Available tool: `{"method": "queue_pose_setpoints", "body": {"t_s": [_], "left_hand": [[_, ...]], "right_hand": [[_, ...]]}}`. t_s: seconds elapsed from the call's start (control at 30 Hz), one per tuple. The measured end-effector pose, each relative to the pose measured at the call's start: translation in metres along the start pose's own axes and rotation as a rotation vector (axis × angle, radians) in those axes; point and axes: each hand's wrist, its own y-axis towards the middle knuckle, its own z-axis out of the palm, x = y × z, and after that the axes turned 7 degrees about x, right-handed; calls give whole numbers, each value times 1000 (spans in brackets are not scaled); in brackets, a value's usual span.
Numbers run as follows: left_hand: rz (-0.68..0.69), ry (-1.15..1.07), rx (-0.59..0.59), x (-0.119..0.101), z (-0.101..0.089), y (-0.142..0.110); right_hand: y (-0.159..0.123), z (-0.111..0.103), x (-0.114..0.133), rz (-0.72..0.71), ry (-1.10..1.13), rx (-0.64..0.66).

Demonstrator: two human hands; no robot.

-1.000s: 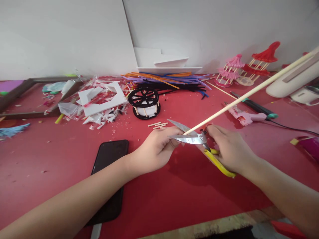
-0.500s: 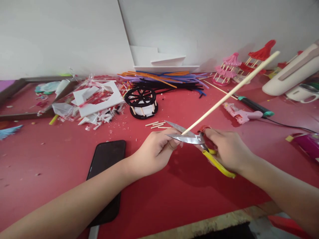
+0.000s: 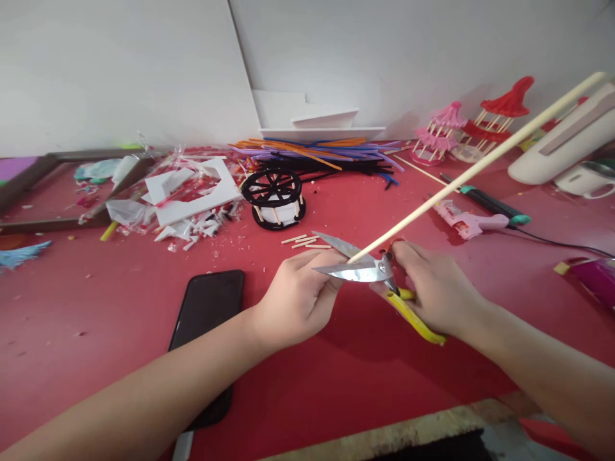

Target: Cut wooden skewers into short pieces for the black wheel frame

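Observation:
My left hand (image 3: 302, 298) is closed round the lower end of a long thin wooden stick (image 3: 461, 182), which slants up to the right. Yellow-handled scissors (image 3: 360, 271) are in my right hand (image 3: 435, 288), their blades parted around the stick close to my left fingers. Where the stick ends inside the left hand is hidden. Beyond the blades lie several short cut stick pieces (image 3: 306, 241). Behind those stands a small round frame (image 3: 273, 197) with black fuzzy rings joined by short sticks.
A black phone (image 3: 211, 301) lies beside my left forearm. Foam scraps (image 3: 192, 192) and plastic wrap are at left, with pipe cleaners (image 3: 317, 153) at the back. A pink glue gun (image 3: 468, 221), a black-and-green tool (image 3: 494, 203) and pink and red models (image 3: 500, 118) are at right.
The stick's free end has swung, first steeper, then back lower to the right. The scissors stay around its lower part, with both hands shifting only slightly.

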Motion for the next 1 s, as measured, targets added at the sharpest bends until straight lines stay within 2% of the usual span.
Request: {"method": "queue_pose_setpoints", "body": {"t_s": [0.33,0.5,0.7,0.87,0.93,1.0], "left_hand": [[39,-147,77,7,-3,1],[-5,-131,79,7,-3,0],[19,-164,88,8,-1,-1],[-59,-131,70,5,3,-1],[-127,-136,82,4,4,-2],[-225,-184,40,4,6,-2]], "right_hand": [[-1,3,-4,-51,-50,-83],[-2,2,-5,-52,-67,-50],[-3,2,-9,-61,7,-36],[-1,1,-9,-49,34,-7],[0,-1,-8,-65,43,15],[2,-3,-8,-92,50,31]]}}
